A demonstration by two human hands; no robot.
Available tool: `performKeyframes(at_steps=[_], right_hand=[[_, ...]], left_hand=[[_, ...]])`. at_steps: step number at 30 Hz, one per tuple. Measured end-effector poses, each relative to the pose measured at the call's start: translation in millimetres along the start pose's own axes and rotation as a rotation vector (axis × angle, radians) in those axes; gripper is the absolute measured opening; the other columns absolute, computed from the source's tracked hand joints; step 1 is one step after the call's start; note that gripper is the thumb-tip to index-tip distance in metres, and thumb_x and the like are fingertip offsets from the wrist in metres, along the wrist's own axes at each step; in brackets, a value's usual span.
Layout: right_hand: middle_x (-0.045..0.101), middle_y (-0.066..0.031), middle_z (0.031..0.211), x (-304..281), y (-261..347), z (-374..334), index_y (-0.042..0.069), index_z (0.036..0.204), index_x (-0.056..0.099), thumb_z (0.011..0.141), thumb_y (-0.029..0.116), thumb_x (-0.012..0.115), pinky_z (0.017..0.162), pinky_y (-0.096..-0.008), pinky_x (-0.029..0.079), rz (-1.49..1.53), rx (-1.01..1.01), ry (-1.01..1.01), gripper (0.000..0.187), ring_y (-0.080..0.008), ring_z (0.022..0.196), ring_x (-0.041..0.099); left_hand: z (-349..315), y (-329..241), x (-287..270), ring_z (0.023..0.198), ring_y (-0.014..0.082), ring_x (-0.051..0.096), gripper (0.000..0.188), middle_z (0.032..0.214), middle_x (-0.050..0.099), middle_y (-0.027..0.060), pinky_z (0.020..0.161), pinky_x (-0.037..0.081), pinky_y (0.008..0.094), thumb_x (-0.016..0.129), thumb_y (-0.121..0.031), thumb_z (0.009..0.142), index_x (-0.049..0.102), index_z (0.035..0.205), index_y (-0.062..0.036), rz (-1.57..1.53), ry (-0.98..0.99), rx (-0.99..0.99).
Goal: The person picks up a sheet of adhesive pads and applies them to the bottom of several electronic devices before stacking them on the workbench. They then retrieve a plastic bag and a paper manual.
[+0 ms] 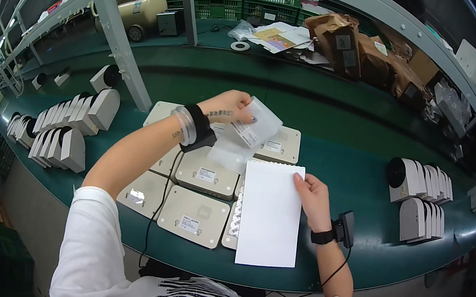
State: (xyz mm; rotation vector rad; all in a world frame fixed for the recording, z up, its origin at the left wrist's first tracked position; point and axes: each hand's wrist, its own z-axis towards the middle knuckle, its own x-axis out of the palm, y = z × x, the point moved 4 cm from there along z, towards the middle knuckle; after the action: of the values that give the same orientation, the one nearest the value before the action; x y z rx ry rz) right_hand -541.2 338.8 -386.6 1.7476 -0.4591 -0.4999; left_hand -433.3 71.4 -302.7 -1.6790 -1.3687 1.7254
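Observation:
My left hand (230, 106) reaches across the middle of the bench, its fingers closed on a translucent plastic strip (264, 119) that hangs down in a fold. A small printed label shows on or behind that strip. In my right hand (313, 199), the thumb presses on a white sheet (269, 219) with a toothed top edge, held upright nearer to me. Patterned white sheets show along its left side. Under both hands lie several flat beige device housings (195, 203) in rows, many with a white label. The white sheet covers part of the right-hand ones.
Rows of beige and black rounded parts (72, 151) stand on the left of the green bench, and more (421, 220) on the right. A metal frame post (115, 30) rises behind. Farther back are a brown paper bundle (336, 38), papers (282, 37) and a tape roll (240, 46).

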Motion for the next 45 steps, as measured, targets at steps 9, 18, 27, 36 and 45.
performKeyframes(at_steps=[9,18,27,36,45], right_hand=[[0.065,-0.0102,0.109,43,151,-10,0.004,0.114,0.062,0.078,0.021,0.075,0.085,-0.0320,0.047,-0.300,-0.993,-0.069,0.043,-0.0228,0.094,0.062],[0.066,-0.0033,0.088,79,197,-1,0.000,0.096,0.061,0.075,0.024,0.080,0.072,-0.0267,0.048,-0.726,-0.673,0.553,0.038,-0.0123,0.079,0.059],[0.066,-0.0034,0.089,68,189,29,0.001,0.098,0.064,0.081,0.022,0.076,0.068,-0.0218,0.048,0.086,-0.482,0.201,0.029,-0.0079,0.075,0.059],[0.068,-0.0076,0.094,51,288,-28,-0.002,0.109,0.065,0.085,0.014,0.070,0.073,-0.0246,0.053,-0.006,-0.632,0.255,0.029,-0.0119,0.080,0.064],[0.067,-0.0138,0.098,69,384,-21,-0.009,0.116,0.058,0.095,0.007,0.053,0.069,-0.0223,0.057,-0.014,-0.678,0.643,0.027,-0.0171,0.087,0.068]], left_hand=[[-105,-100,-28,0.077,0.0187,0.063,0.032,0.083,0.066,0.0094,0.074,0.049,0.0291,0.067,-0.015,0.081,0.059,0.109,-0.0008,0.401,0.237,0.403],[-199,-125,-114,0.067,0.0150,0.061,0.028,0.076,0.064,0.0074,0.065,0.050,0.0265,0.071,-0.015,0.079,0.063,0.100,-0.0003,0.665,-0.140,0.421],[-240,-75,-167,0.070,0.0066,0.061,0.029,0.081,0.066,0.0043,0.063,0.049,0.0205,0.078,-0.015,0.077,0.063,0.093,0.0033,0.045,-0.696,0.246],[-279,-57,-179,0.072,0.0082,0.062,0.022,0.082,0.065,0.0027,0.066,0.051,0.0222,0.072,-0.007,0.080,0.062,0.097,0.0009,-0.230,-0.453,0.270],[-304,-22,-218,0.069,0.0069,0.062,0.023,0.083,0.067,0.0039,0.058,0.047,0.0163,0.066,-0.014,0.087,0.065,0.107,-0.0020,-0.593,-0.678,0.310]])
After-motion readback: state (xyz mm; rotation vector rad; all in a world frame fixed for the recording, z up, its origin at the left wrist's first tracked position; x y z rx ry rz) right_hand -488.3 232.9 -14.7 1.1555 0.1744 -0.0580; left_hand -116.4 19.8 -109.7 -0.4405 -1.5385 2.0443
